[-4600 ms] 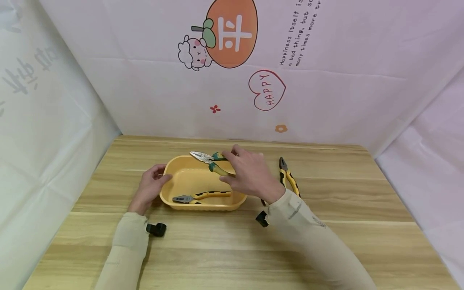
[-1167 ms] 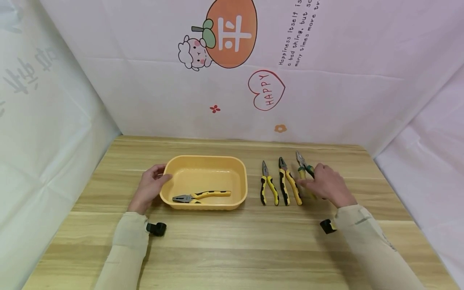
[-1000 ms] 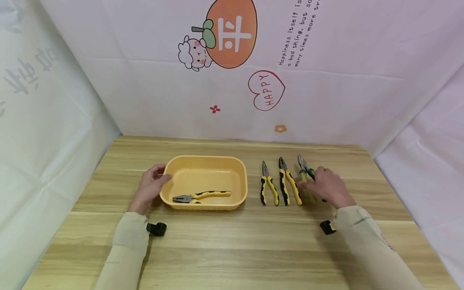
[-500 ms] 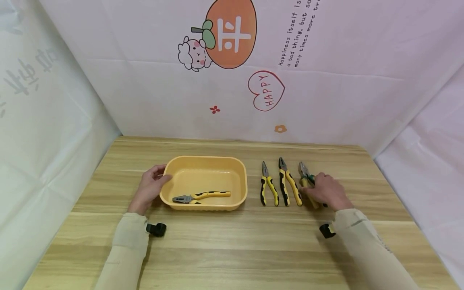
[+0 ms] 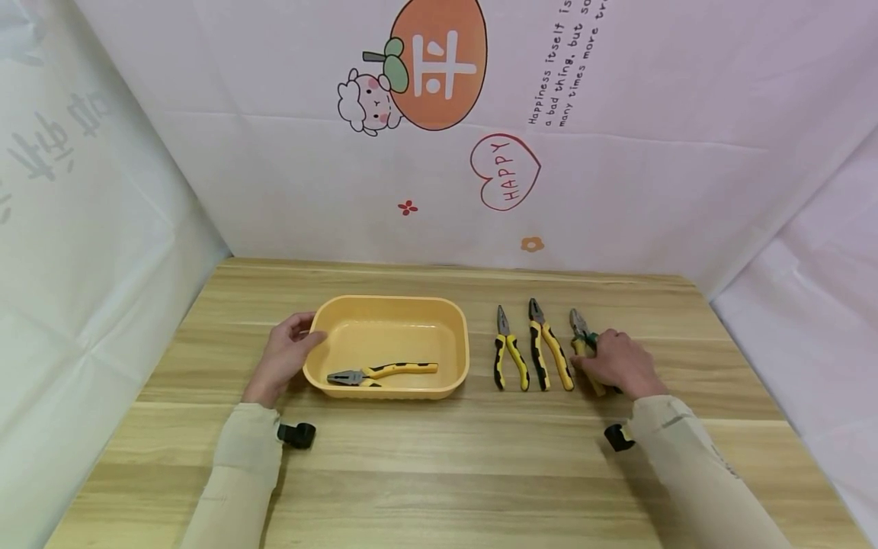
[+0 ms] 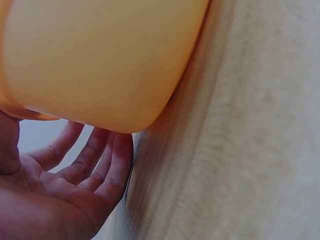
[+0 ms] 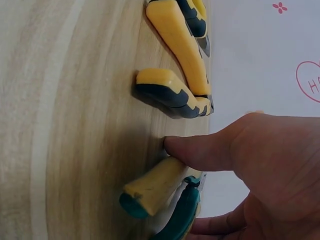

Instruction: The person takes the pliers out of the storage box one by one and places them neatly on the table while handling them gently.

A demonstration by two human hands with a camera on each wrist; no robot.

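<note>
My left hand [image 5: 283,354] holds the left end of a yellow plastic basin [image 5: 453,347], thumb over the rim and fingers against the outer wall [image 6: 100,65]. Inside the basin, along its near side, lies a pair of combination pliers [image 5: 401,368] with yellow-and-black handles. My right hand [image 5: 623,361] holds combination pliers [image 5: 578,324] with yellow-and-green handles on the table at the right. In the right wrist view its thumb [image 7: 200,151] lies against one handle [image 7: 156,186] and the fingers are beyond the green one. The palm hides part of these pliers in the head view.
Needle-nose pliers [image 5: 508,351] and combination pliers [image 5: 546,347], both with yellow-and-black handles, lie side by side between the basin and my right hand. A white printed cloth [image 5: 288,175] rises behind the wooden table [image 5: 439,473].
The green-handled pliers have gone from above the basin to the table at the right, beside the other two. In the last second they slid slightly nearer to me. My left hand stayed put.
</note>
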